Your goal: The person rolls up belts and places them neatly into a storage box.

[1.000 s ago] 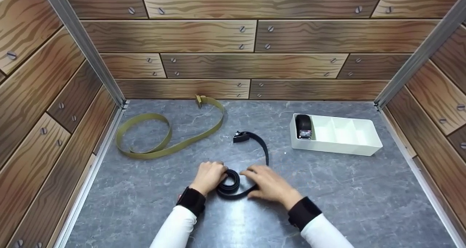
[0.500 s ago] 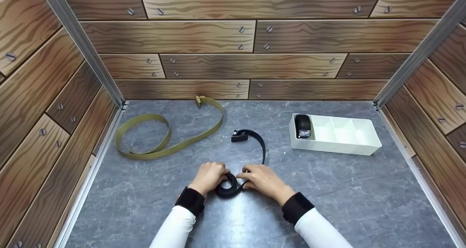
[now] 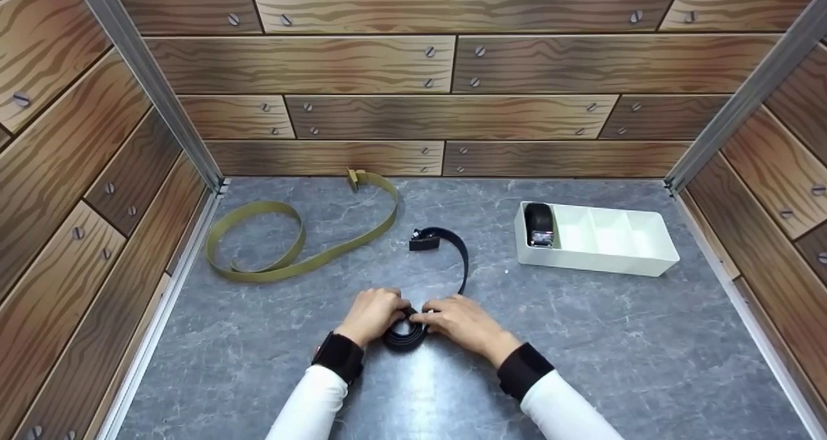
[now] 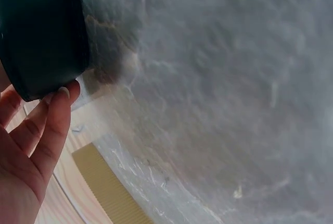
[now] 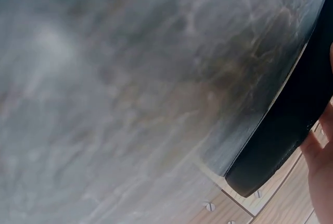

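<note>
In the head view a black belt (image 3: 405,342) lies partly wound into a flat coil between the two hands. Its loose end (image 3: 463,254) curves away to a dark buckle (image 3: 424,242) farther back. My left hand (image 3: 373,312) grips the coil's left side with bent fingers. From the right, my right hand (image 3: 462,324) pinches the strap against the coil, fingertips at its upper right edge. The left wrist view has the black coil (image 4: 44,36) up close, fingertips (image 4: 60,104) at its edge. A band of black strap (image 5: 291,125) runs past the fingers in the right wrist view.
A tan webbing belt (image 3: 310,263) with a brass-coloured buckle (image 3: 353,179) lies loosely looped at the back left. On the right stands a white divided tray (image 3: 588,262), holding a black rolled item (image 3: 539,220) in its left compartment. Wood-patterned walls (image 3: 368,117) enclose the grey tabletop.
My right hand has moved left, up to the coil, bringing the strap in against it. The buckle end has slid slightly left and back. My left hand stays nearly in place.
</note>
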Demonstrator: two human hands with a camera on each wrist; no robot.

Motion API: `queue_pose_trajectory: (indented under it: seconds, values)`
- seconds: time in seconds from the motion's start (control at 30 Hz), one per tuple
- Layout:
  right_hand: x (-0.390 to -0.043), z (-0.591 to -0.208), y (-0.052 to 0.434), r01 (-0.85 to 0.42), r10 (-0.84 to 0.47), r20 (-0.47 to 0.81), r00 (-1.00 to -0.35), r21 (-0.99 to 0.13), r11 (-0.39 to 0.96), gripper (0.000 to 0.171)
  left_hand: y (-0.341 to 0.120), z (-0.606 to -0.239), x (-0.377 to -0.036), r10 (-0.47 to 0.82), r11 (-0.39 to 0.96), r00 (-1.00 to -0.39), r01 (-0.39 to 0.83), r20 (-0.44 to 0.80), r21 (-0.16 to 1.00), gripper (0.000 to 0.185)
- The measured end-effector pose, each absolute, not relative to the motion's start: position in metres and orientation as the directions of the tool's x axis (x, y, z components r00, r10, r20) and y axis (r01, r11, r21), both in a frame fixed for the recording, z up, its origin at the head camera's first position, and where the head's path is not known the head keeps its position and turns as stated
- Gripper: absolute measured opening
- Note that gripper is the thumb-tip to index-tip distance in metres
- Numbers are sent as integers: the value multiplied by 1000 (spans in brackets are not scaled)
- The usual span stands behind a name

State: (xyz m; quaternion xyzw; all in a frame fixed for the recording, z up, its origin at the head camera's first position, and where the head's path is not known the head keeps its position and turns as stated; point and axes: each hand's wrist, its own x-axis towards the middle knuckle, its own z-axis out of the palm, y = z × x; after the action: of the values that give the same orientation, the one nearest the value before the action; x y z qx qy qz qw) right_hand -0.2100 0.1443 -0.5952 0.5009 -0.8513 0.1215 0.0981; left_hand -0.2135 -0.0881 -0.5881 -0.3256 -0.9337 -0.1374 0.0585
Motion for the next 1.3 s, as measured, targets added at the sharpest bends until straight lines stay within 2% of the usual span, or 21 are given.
queue_pose_trajectory:
  seconds: [0.23,0.43,0.7,0.87,1.03,1.17,1.3]
  values:
    - [-210,-596,142,-886,-834,302,-462,-135,443,31,-87,-593,-211,574,748,-782,622,245,234,5]
    - [-210,-596,142,-894,-833,327,-446,-113,435,30,-83,-591,-210,543,750,-808,589,227,302,5]
    - [-206,-602,142,-891,-801,419,-427,-47,451,26,-82,-583,-206,346,798,-933,347,98,493,10]
    - [-201,-601,137,-878,-771,449,-452,-73,472,20,-79,-577,-203,224,832,-973,219,53,510,16]
    - [-197,-597,133,-854,-761,412,-501,-90,513,19,-78,-575,-201,159,838,-987,138,5,528,21]
    - [-198,-593,131,-842,-767,363,-529,-111,528,19,-76,-574,-201,149,838,-989,118,-15,533,19]
    - [-200,-588,130,-840,-776,328,-539,-144,523,21,-74,-573,-201,181,859,-984,157,-1,487,14]
